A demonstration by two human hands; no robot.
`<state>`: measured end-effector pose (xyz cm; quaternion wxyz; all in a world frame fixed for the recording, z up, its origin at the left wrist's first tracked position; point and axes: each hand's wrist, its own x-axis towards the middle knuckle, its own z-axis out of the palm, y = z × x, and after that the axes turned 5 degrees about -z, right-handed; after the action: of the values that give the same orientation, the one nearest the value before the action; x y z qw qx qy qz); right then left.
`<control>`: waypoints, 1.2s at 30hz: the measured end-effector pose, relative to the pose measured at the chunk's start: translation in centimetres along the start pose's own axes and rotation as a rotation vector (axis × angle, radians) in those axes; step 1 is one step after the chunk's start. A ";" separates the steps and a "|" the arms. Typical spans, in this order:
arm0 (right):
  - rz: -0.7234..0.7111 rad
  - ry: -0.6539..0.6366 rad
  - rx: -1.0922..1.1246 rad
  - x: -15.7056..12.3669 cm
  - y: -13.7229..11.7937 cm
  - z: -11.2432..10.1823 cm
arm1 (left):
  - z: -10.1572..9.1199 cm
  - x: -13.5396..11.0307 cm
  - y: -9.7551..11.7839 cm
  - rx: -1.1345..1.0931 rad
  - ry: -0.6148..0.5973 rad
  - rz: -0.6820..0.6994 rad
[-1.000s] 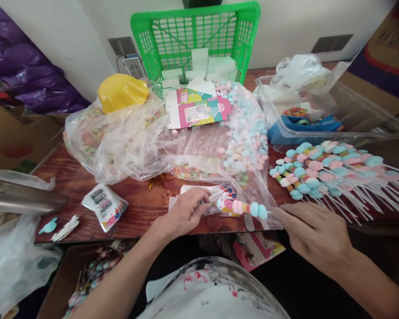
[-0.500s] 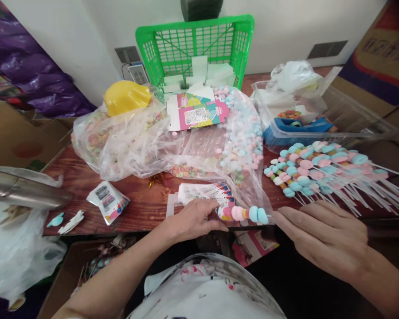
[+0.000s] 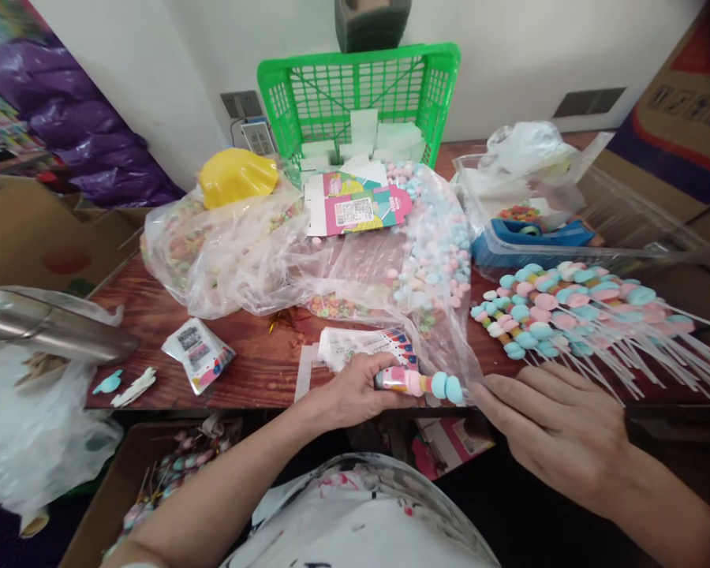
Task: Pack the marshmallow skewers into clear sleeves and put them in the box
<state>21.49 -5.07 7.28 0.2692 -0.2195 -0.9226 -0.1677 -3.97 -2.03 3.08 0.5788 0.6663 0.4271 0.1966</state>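
Observation:
My left hand [image 3: 355, 388] is closed around a small printed wrapper at the table's near edge, with a marshmallow skewer [image 3: 426, 384] of pink and blue pieces partly inside it. My right hand [image 3: 553, 422] lies just right of the skewer's blue end, fingers together and pinching its stick; the stick itself is hard to see. A stack of flat printed wrappers [image 3: 367, 345] lies on the table right behind my left hand.
A pile of finished skewers [image 3: 568, 304] lies at right. Clear bags of loose candy [image 3: 254, 237] cover the middle. Behind stand a green basket [image 3: 360, 95] and a clear bin [image 3: 597, 213]. A wrapper pack [image 3: 199, 355] and a steel bottle [image 3: 47, 335] lie at left.
The skewer has slid left, deeper into the wrapper under my left hand, so fewer marshmallows show. My right hand followed it leftward.

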 end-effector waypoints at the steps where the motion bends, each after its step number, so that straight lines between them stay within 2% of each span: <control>1: 0.002 -0.012 0.015 0.1 0.0 0.1 | 0.1 0.0 0.2 -0.020 -0.033 0.014; 4: 0.006 -0.037 0.095 0.5 0.2 0.7 | 0.6 -0.1 0.9 -0.056 -0.138 0.053; 7: 0.028 -0.085 0.229 1.1 0.4 1.3 | 1.3 -0.1 1.1 -0.122 -0.192 0.035; 11: 0.083 -0.254 0.360 2.0 0.0 2.1 | 2.0 0.4 0.9 -0.192 -0.220 0.024; 17: 0.070 -0.362 0.376 3.0 -0.4 1.9 | 1.8 0.4 0.2 -0.104 -0.157 0.090; 21: 0.102 -0.453 0.415 2.9 -0.4 1.4 | 1.6 0.0 0.1 0.018 -0.111 0.061; 25: 0.171 -0.499 0.544 3.3 -1.6 2.4 | 2.5 0.4 0.2 -0.068 -0.149 0.117; 28: 0.301 -0.446 0.611 3.9 -2.0 3.6 | 3.0 0.8 0.2 -0.184 -0.117 0.152; 30: 0.399 -0.364 0.623 4.2 -1.4 3.9 | 2.6 0.5 0.2 -0.265 -0.111 0.057; 32: 0.444 -0.274 0.625 4.2 -0.3 3.9 | 1.8 -0.2 0.2 -0.374 -0.164 -0.108; 34: 0.436 -0.220 0.644 4.1 0.8 3.8 | 1.0 -0.8 0.4 -0.476 -0.195 -0.249; 36: 0.391 -0.216 0.675 4.1 1.4 3.9 | 0.7 -1.2 0.6 -0.523 -0.127 -0.323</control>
<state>17.45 -0.93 6.82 0.2544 -0.3063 -0.8897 0.2233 -3.96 -3.36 3.71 0.7799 0.4291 0.4254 0.1632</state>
